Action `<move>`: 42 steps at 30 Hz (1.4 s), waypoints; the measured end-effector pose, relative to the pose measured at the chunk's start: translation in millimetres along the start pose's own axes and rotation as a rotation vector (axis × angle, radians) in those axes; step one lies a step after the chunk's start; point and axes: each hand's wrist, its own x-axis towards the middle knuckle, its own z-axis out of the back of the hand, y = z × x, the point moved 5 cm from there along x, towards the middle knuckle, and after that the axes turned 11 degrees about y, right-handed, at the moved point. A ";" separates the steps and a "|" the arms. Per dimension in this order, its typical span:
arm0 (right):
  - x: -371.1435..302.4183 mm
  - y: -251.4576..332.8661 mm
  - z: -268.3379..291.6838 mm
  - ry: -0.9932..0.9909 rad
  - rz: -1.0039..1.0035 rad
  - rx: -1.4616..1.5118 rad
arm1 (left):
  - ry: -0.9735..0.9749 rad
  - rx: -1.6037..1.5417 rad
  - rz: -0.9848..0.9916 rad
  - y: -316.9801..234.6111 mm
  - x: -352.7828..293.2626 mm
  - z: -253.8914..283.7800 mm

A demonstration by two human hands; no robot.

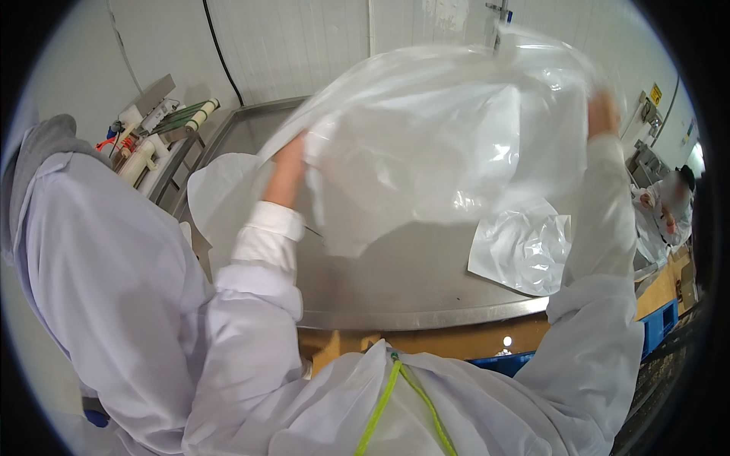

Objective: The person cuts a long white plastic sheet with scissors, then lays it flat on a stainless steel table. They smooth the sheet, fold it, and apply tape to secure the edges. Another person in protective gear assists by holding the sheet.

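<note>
A large, clear plastic sheet (426,144) is spread in the air above a steel table (426,285), blurred by motion. My left hand (287,167) grips its left edge, the fingers partly hidden behind the film. My right hand (603,115), smeared by motion, holds the sheet up at its far right side. Beneath it, near my right forearm, a smaller crinkled plastic piece (521,251) lies on the table. Another pale sheet (220,186) hangs over the table's left edge. Whether the large sheet is a bag I cannot tell.
A person in a white coat (99,266) stands close on my left. Beyond them, a bench holds a device with rollers (194,118). Blue crates (660,327) stand low at the right. Another person (669,209) works farther off at the right.
</note>
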 end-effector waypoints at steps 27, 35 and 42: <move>-202.4 -239.8 -87.0 0.732 -0.599 -1.267 | 0.631 1.016 0.552 30.0 -109.8 54.0; -123.7 -358.4 8.4 0.490 -0.373 -1.371 | 0.478 0.892 0.536 92.5 -194.8 34.7; -42.0 -273.9 -120.9 0.275 -0.377 -1.611 | 0.046 0.845 -0.497 -129.4 -243.4 98.5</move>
